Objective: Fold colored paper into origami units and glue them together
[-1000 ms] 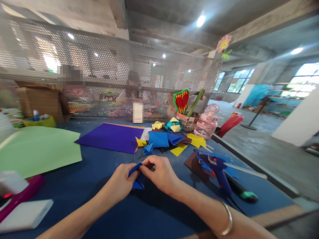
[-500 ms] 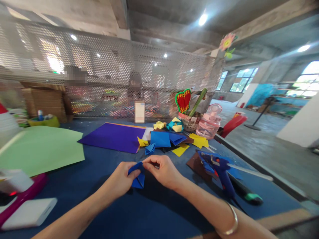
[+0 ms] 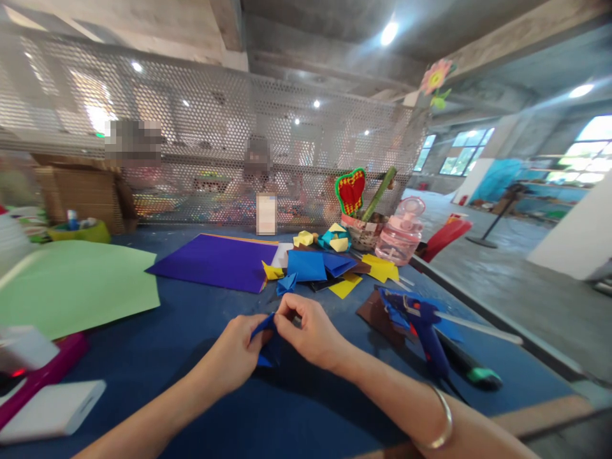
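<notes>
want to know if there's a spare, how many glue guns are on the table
1. The blue glue gun lies to the right of the right hand, beside a black-and-green tool. No other is visible.

Perforated grey partition, bright distant windows

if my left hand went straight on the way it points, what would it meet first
Likely the right hand, whose fingertips are at the upper end of the folded blue paper in the left hand; exact depth is unclear.
</notes>
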Action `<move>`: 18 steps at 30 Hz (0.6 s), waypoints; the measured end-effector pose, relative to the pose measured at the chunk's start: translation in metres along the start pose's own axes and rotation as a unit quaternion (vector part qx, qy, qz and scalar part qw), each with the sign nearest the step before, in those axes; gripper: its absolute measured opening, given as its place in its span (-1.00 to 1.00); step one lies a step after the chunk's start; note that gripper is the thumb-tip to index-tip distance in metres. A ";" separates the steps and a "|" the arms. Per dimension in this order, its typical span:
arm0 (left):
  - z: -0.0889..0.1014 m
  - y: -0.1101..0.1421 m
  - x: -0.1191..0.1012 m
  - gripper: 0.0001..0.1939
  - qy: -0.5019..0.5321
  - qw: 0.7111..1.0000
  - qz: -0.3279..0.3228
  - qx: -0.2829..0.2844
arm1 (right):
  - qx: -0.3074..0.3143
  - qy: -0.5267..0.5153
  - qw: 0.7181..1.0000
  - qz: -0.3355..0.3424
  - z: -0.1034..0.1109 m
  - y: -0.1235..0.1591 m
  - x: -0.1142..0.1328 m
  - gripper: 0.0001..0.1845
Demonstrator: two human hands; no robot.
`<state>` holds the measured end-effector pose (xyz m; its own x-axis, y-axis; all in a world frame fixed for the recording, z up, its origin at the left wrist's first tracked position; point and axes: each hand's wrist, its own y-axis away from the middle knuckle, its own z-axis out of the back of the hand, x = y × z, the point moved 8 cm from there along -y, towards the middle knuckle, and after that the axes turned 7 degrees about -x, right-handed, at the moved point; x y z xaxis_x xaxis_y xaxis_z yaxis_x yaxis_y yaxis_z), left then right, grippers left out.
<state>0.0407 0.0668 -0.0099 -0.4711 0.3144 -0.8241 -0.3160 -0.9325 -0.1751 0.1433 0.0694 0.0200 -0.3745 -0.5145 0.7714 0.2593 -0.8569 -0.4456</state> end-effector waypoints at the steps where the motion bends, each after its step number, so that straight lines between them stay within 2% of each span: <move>1: -0.001 0.000 0.000 -0.73 -0.002 1.000 0.000 0.001 | -0.003 0.005 1.000 0.005 0.000 0.000 0.001 -0.82; 6: 0.007 -0.005 0.011 -0.73 0.016 0.999 0.025 -0.033 | 0.000 -0.018 0.999 -0.032 0.000 -0.002 -0.011 -0.82; 9: 0.016 -0.010 0.023 -0.74 0.034 0.994 0.064 -0.077 | -0.013 0.004 0.999 -0.049 0.001 -0.003 -0.018 -0.73; 12: 0.024 -0.013 0.027 -0.76 0.044 0.989 0.078 -0.113 | 0.021 0.056 0.996 -0.064 -0.005 -0.001 -0.022 -0.57; 14: 0.026 -0.012 0.025 -0.77 0.051 0.988 0.075 -0.124 | 0.049 0.075 0.994 -0.058 -0.010 0.001 -0.020 -0.52; 18: 0.025 -0.010 0.015 -0.77 0.025 0.991 0.032 -0.129 | 0.077 0.095 0.992 -0.044 -0.016 0.005 -0.015 -0.59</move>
<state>0.0160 0.0850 -0.0069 -0.4404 0.2492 -0.8625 -0.0627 -0.9669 -0.2474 0.1356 0.0725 -0.0005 -0.5590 -0.4471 0.6983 0.3448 -0.8912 -0.2947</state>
